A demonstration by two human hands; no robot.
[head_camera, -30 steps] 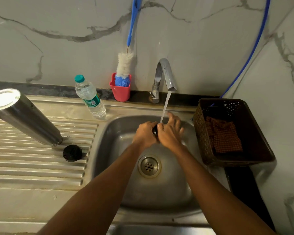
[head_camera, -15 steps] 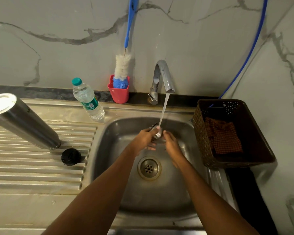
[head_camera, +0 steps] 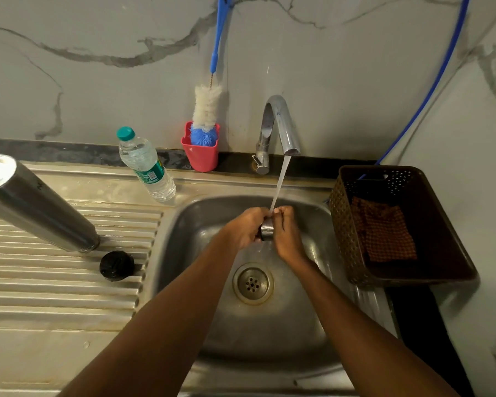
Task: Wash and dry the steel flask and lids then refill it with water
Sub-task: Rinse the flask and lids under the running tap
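Small cylindrical steel lid (head_camera: 267, 232) gripped between fingers of left hand (head_camera: 245, 228) and right hand (head_camera: 287, 234) under tap stream (head_camera: 279, 183); bottle label (head_camera: 151, 173) unreadable.

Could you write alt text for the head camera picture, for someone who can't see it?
Two hands, left hand and right hand, hold a small steel lid under running water from the tap over a steel sink. On the draining board the steel flask stands upside down beside a black lid.
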